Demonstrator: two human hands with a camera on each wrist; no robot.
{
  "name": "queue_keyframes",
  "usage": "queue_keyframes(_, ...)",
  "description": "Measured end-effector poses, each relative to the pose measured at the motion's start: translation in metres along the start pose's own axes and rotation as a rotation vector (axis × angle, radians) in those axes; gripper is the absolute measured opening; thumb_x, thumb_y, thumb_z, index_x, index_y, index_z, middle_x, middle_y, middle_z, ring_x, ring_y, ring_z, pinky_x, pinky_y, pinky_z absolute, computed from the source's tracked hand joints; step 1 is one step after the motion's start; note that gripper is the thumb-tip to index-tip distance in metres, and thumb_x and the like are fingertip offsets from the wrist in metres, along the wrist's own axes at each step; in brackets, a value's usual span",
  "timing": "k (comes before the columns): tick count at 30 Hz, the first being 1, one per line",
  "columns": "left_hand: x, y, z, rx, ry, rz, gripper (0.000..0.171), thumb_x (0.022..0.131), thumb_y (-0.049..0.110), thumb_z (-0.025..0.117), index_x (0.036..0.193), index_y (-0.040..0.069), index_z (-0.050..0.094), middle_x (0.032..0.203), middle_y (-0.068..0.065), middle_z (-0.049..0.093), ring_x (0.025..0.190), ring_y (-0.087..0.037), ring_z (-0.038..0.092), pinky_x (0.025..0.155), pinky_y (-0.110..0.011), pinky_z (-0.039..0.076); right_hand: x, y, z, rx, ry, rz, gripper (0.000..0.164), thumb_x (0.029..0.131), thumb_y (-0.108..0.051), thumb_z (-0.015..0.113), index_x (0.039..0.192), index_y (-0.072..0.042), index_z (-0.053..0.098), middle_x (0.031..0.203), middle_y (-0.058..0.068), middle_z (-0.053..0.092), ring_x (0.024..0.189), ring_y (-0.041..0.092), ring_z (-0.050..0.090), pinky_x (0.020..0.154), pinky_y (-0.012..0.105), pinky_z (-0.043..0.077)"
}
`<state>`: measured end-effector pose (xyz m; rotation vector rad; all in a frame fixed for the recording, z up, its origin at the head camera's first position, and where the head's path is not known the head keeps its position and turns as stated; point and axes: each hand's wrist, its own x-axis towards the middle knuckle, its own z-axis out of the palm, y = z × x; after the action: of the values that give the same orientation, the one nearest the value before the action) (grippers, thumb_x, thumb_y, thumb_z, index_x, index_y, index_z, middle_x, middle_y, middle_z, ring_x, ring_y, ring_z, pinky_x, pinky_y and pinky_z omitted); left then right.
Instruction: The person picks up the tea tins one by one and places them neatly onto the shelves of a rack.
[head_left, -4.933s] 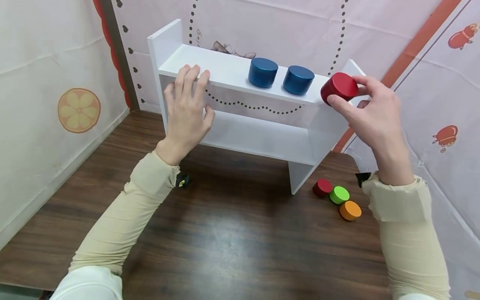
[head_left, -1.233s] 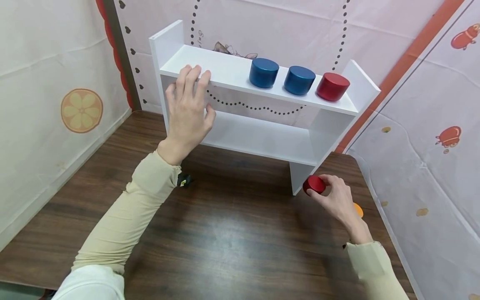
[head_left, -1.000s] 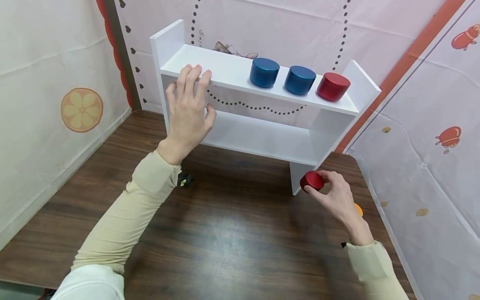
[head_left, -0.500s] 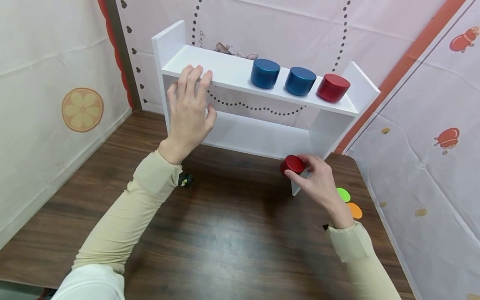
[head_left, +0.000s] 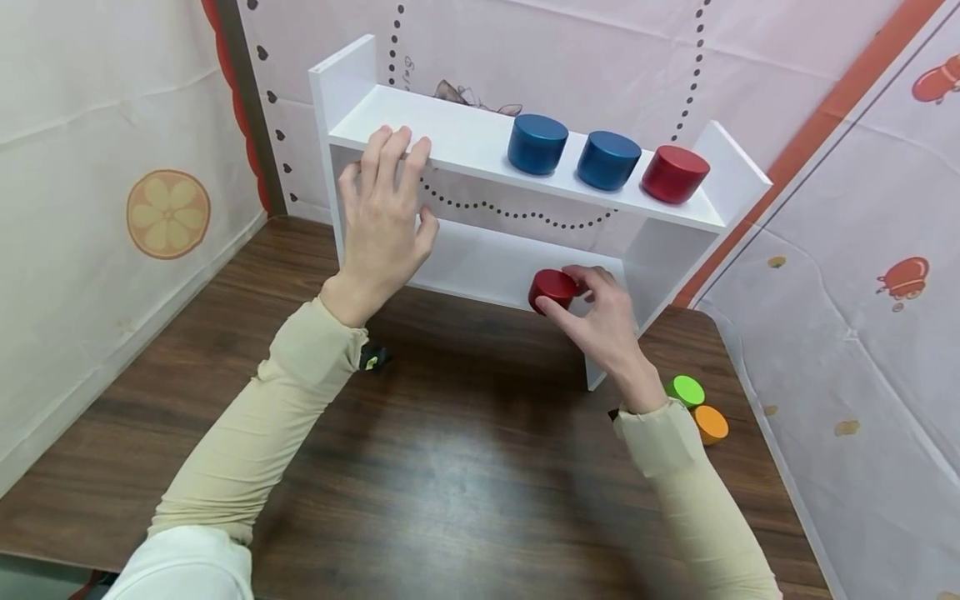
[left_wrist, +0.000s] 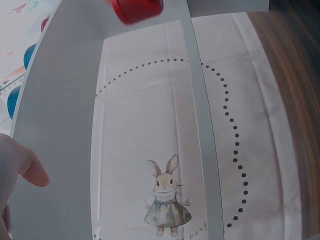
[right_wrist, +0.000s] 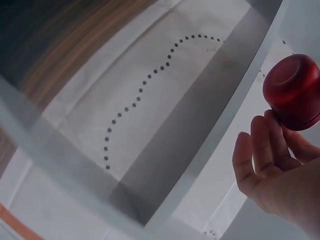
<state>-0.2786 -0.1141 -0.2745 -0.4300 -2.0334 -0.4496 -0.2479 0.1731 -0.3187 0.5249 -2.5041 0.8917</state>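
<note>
My right hand (head_left: 604,323) pinches a red cylindrical tin (head_left: 552,288) between thumb and fingers, at the front edge of the lower board of a white shelf (head_left: 480,254). From the right wrist, the tin (right_wrist: 291,90) shows its rounded rim and recessed underside just beyond my fingers. My left hand (head_left: 382,221) is spread at the shelf's left, fingertips at the front edge of the upper board. In the left wrist view only part of that hand (left_wrist: 17,167) shows, near the board. Two blue tins (head_left: 537,144) and another red tin (head_left: 675,174) stand along the upper board's right half.
A green tin (head_left: 686,390) and an orange tin (head_left: 709,425) sit on the brown wooden table (head_left: 450,483), right of the shelf and near my right sleeve. Printed cloth walls (head_left: 847,333) close in the back and both sides.
My right hand let go of one red tin on the upper board, picked up another from the table and carried it up and left to the lower board. My left hand has stayed put.
</note>
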Motion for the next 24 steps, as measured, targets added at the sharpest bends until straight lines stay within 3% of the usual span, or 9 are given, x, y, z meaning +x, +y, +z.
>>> queue_keyframes(13, 0.001, 0.0, 0.0, -0.014, -0.001, -0.008, 0.062, 0.078, 0.004, 0.057, 0.138, 0.009, 0.041, 0.145, -0.013, 0.041, 0.141, -0.029, 0.027, 0.103, -0.053, 0.026, 0.025, -0.014, 0.03, 0.059, 0.009, 0.016, 0.056, 0.079, -0.034, 0.076, 0.125, -0.007, 0.06, 0.119, 0.012, 0.062, 0.104, 0.025, 0.055, 0.088, 0.042, 0.048)
queue_keyframes(24, 0.001, 0.0, -0.001, -0.006, -0.017, -0.019, 0.062, 0.08, 0.005, 0.057, 0.139, 0.009, 0.041, 0.145, -0.013, 0.04, 0.141, -0.029, 0.027, 0.104, -0.053, 0.026, 0.033, -0.022, 0.051, 0.063, -0.009, 0.04, 0.057, 0.08, -0.035, 0.075, 0.127, -0.007, 0.06, 0.121, 0.013, 0.062, 0.104, 0.027, 0.054, 0.088, 0.041, 0.049)
